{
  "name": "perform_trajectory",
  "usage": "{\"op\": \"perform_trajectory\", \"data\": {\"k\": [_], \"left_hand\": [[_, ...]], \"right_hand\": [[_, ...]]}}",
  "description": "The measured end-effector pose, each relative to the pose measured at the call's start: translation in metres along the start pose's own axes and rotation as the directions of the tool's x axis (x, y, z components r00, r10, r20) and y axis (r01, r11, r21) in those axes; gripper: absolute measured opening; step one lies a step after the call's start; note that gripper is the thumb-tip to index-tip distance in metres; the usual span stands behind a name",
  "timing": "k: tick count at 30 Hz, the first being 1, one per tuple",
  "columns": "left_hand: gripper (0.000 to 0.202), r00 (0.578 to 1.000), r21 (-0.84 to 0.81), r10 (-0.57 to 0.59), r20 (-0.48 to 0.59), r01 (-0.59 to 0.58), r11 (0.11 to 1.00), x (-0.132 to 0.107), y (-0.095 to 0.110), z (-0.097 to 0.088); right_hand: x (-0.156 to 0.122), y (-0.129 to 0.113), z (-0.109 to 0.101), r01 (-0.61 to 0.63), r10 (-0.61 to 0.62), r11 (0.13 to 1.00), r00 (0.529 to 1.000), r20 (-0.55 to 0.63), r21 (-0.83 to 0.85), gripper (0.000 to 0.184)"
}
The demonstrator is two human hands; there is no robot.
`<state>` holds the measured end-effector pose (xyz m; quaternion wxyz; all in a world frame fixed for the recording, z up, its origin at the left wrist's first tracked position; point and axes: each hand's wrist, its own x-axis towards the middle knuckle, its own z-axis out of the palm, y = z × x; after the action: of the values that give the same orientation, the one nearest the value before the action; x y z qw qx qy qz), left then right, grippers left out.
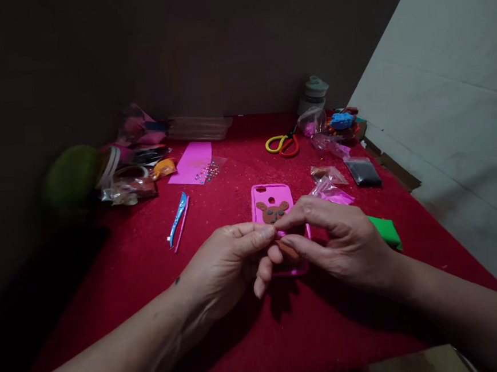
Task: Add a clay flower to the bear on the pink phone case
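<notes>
A pink phone case [270,194] lies on the red cloth [225,325] in the middle, with a brown clay animal face [272,212] stuck on it. My left hand [229,265] and my right hand [343,239] meet just above the case's near end. Both pinch a small piece of brown clay [286,248] between thumb and fingers. The near end of the case is hidden under my fingers.
Blue and pink modelling tools [177,219] lie to the left. A pink sheet with gems [195,162], yellow-red scissors [283,143], clay bags [329,182], a black packet [362,171], green clay [386,231] and a jar [313,93] sit around. A white board [451,135] stands on the right.
</notes>
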<state>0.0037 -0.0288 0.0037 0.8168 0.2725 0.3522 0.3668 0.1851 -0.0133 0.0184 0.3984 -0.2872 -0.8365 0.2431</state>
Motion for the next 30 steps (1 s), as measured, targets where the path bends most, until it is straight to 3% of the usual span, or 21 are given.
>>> {"op": "perform_trajectory", "data": {"k": [4, 11, 19, 30], "left_hand": [[0.021, 0.999, 0.027, 0.024, -0.027, -0.023, 0.999, 0.0, 0.002, -0.004], [0.012, 0.984, 0.156, 0.14, -0.109, -0.122, 0.98, 0.0, 0.016, -0.008], [0.012, 0.965, 0.226, 0.223, -0.14, -0.188, 0.956, -0.002, 0.023, -0.011], [0.012, 0.971, 0.237, 0.205, -0.122, -0.172, 0.956, 0.001, 0.021, -0.012]], "right_hand": [[0.0, 0.006, -0.009, -0.084, 0.079, 0.993, 0.995, 0.065, 0.08, 0.009], [0.004, 0.027, -0.015, -0.139, 0.111, 0.982, 0.973, 0.201, 0.128, 0.013], [0.003, 0.036, -0.011, 0.033, 0.002, 0.992, 0.96, 0.279, -0.118, 0.013], [0.002, 0.037, -0.008, 0.027, 0.001, 0.995, 0.957, 0.289, -0.093, 0.014]]}}
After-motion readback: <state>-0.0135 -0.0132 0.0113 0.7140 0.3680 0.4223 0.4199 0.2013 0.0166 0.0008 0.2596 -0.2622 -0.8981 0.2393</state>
